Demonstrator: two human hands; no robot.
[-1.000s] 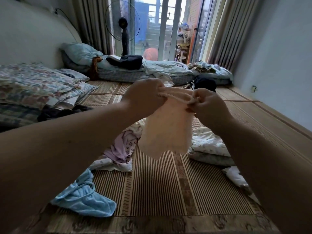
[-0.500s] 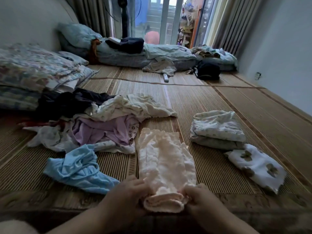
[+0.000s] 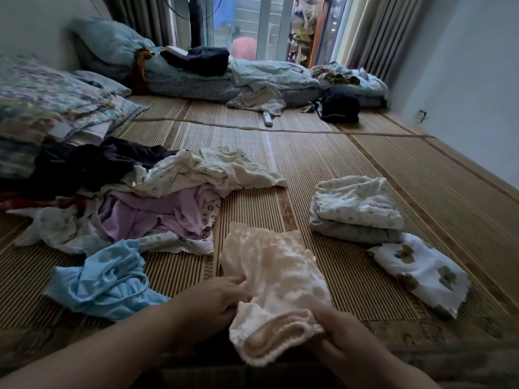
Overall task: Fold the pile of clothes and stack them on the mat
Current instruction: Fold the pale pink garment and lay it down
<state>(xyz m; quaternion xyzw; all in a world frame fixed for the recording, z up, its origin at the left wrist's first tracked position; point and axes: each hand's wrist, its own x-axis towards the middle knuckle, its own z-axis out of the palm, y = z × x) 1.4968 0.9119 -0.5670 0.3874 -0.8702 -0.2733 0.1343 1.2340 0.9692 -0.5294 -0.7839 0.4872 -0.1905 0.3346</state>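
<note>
— On the mat [image 3: 351, 169], near its front edge, how is the pink garment [image 3: 276, 279] being held?
— Lengthwise, pointing away from the person. Its left edge is being pinched by the left hand [image 3: 213, 301], and its banded near end is being gripped by the right hand [image 3: 342, 335].
— And around it?
— A loose pile [image 3: 168, 203] and a blue garment [image 3: 104, 279] are lying to the left. A folded stack [image 3: 356, 209] and a spotted cloth [image 3: 421, 270] are lying to the right, apart from it.

Remote [image 3: 268, 119], black bag [image 3: 339, 108] near bedding [image 3: 269, 77]
</note>
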